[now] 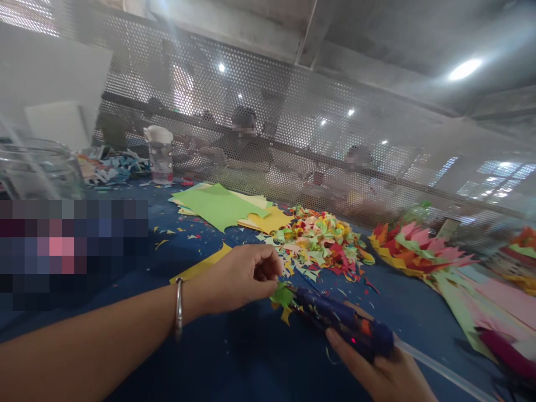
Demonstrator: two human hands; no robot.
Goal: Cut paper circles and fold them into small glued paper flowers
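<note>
My left hand (pixel 240 276) reaches in from the left, a metal bangle on its wrist, fingers pinched on a small green paper piece (pixel 282 294) over the blue table. My right hand (pixel 387 374) comes up from the bottom edge and grips a dark blue glue gun (pixel 343 321). The gun's nozzle points left at the green piece, and a clear glue stick sticks out behind it. A yellow scrap lies just below the green piece.
A heap of small coloured paper cut-outs (pixel 324 237) lies beyond my hands. Green and yellow paper sheets (pixel 221 206) lie at the back, layered spiky paper shapes (pixel 412 251) to the right. A bottle (pixel 159 153) and a glass jar (pixel 39 167) stand left. People sit behind a perforated screen (pixel 293 128).
</note>
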